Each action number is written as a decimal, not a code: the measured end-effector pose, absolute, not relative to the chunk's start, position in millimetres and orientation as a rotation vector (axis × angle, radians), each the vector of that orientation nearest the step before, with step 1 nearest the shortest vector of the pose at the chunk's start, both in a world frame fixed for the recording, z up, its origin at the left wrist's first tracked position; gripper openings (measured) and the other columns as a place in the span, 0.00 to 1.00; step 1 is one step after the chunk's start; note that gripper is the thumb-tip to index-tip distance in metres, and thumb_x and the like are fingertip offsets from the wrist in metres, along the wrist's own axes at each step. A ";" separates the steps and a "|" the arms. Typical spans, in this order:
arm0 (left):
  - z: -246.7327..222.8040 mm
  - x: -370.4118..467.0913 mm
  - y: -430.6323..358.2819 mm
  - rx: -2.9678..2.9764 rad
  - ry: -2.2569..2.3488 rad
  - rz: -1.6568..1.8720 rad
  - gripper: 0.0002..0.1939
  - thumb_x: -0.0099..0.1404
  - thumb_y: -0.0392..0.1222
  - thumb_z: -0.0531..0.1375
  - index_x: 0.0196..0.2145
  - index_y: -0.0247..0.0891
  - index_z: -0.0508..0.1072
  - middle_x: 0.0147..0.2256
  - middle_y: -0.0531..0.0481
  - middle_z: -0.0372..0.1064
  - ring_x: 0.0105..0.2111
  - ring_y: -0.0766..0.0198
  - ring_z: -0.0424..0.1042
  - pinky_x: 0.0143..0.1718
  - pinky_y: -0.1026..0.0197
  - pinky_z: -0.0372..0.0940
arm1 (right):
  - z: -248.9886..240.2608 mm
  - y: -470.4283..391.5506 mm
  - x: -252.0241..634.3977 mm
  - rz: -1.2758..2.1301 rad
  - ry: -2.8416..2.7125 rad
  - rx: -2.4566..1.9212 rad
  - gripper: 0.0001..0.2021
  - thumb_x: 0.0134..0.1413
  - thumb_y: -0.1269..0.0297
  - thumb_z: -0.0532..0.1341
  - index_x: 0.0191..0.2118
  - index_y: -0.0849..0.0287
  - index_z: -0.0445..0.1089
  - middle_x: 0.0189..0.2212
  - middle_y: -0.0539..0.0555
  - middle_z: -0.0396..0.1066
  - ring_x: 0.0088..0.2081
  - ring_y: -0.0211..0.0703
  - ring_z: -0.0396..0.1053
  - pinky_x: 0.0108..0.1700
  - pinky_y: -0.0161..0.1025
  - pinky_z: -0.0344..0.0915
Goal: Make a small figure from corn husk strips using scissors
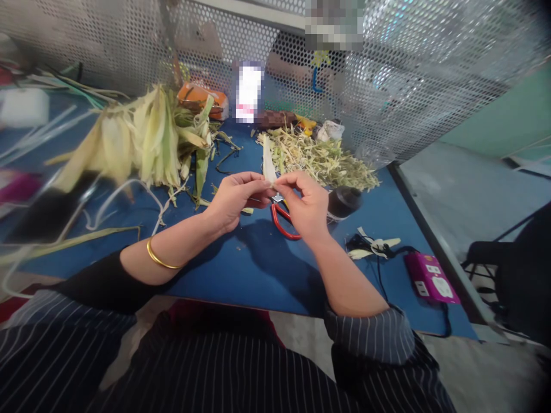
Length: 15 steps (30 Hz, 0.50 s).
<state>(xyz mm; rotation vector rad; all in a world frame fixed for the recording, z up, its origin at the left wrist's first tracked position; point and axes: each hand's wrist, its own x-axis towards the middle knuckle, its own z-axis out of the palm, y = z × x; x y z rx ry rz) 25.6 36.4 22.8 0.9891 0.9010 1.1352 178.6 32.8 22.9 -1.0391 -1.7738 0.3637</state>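
Between my two hands, above the blue table, a pale strip of corn husk [269, 160] stands upright with its lower end pinched. My left hand [241, 198] holds that end between thumb and fingers, a gold bangle on its wrist. From the other side my right hand [303, 201] pinches the same spot, fingertips almost touching the left ones. Red-handled scissors [282, 221] lie on the table just below the hands, partly hidden by the right one. A black spool of thread [344, 202] stands right of my right hand.
A bundle of corn husks [146, 135] lies at the left, a heap of husk scraps [322, 158] at the back right. A purple power strip [430, 278] sits near the right edge. A lit phone [248, 92] leans before the perforated metal screen [379, 86]. White cables [116, 192] cross the left side.
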 end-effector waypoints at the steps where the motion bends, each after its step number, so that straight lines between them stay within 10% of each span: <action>1: 22.4 26.0 35.7 1.018 0.903 1.156 0.06 0.53 0.40 0.63 0.28 0.35 0.72 0.27 0.49 0.73 0.23 0.69 0.70 0.27 0.65 0.66 | 22.6 32.4 178.0 0.368 -1.763 -1.050 0.03 0.53 0.69 0.59 0.31 0.56 0.70 0.28 0.47 0.71 0.32 0.37 0.67 0.38 0.39 0.64; 15: 20.7 31.7 32.0 1.287 0.990 1.319 0.10 0.51 0.42 0.65 0.29 0.33 0.74 0.27 0.49 0.73 0.26 0.67 0.71 0.31 0.64 0.67 | 18.1 34.3 176.6 0.478 -1.595 -1.112 0.02 0.50 0.70 0.60 0.29 0.59 0.67 0.25 0.46 0.67 0.28 0.34 0.65 0.34 0.36 0.64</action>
